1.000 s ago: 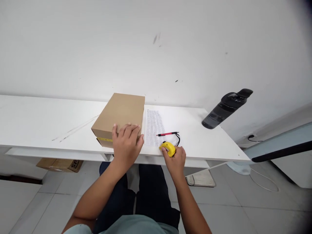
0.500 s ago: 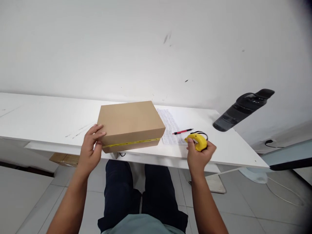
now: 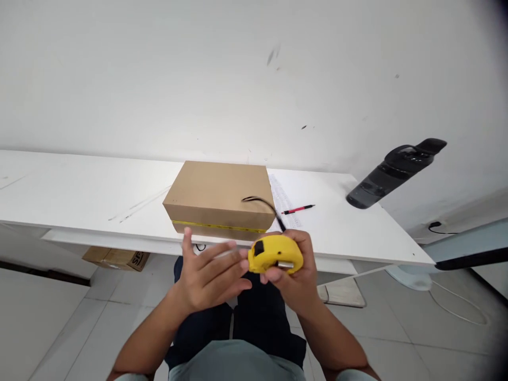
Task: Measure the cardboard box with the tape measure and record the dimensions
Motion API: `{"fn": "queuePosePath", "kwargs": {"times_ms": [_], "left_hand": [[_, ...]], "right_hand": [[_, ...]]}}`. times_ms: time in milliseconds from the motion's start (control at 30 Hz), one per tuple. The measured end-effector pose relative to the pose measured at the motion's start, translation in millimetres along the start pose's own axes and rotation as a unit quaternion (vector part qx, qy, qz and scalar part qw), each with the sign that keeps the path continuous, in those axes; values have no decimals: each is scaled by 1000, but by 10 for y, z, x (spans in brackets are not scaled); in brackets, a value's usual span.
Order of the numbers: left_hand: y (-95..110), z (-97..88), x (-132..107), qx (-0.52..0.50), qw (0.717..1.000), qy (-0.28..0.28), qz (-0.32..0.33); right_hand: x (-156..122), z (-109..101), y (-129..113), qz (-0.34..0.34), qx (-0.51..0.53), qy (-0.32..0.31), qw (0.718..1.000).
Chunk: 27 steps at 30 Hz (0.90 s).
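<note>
My right hand (image 3: 298,270) grips a yellow tape measure (image 3: 278,253) in front of the box, its thumb underneath the case. A dark wrist strap (image 3: 262,200) loops up from the tape measure across the box's front corner. My left hand (image 3: 210,272) is open, fingers stretched toward the left end of the case; the fingertips reach it. The brown cardboard box (image 3: 226,185) rests on the white table (image 3: 99,196), with a thin yellow strip (image 3: 214,226) along its front face. No blade shows clearly between the hands.
Right of the box lie a written sheet of paper (image 3: 280,190) and a red-and-black pen (image 3: 298,209). A dark bottle (image 3: 381,182) stands near the table's right end. Beneath the table is another cardboard box (image 3: 115,257). A wall (image 3: 198,79) rises behind.
My left hand has left the box's left side and come to the tape measure. My right hand has brought the tape measure left and nearer me. The box has turned slightly.
</note>
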<state>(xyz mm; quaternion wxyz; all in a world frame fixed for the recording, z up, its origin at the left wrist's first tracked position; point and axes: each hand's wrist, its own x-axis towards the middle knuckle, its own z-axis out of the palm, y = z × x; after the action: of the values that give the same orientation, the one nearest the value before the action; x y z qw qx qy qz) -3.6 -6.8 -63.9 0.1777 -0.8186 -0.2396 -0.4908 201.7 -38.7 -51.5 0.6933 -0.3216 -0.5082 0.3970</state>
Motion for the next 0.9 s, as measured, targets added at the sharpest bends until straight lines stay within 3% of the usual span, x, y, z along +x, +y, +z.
{"fn": "queuePosePath", "kwargs": {"times_ms": [167, 300, 367, 467, 567, 633, 767, 900], "left_hand": [[181, -184, 29, -12, 999, -25, 40], [50, -269, -57, 52, 996, -25, 64], [-202, -304, -84, 131, 990, 8, 51], [-800, -368, -102, 243, 963, 114, -22], [-1375, -449, -124, 247, 958, 81, -117], [-1595, -488, -155, 205, 963, 55, -166], [-1622, -474, -249, 97, 970, 33, -222], [-1429, -359, -284, 26, 970, -12, -242]], "right_hand": [[-151, 80, -70, 15, 12, -62, 998], [-171, 29, -16, -7, 15, -50, 999], [-97, -86, 1, -43, -21, 14, 999], [159, -380, 21, -94, -96, 172, 976], [488, -684, 79, -97, -118, 251, 956], [650, -808, 151, -69, -122, 262, 955], [736, -800, 317, -11, -133, 231, 964], [692, -632, 412, -37, -165, 201, 965]]}}
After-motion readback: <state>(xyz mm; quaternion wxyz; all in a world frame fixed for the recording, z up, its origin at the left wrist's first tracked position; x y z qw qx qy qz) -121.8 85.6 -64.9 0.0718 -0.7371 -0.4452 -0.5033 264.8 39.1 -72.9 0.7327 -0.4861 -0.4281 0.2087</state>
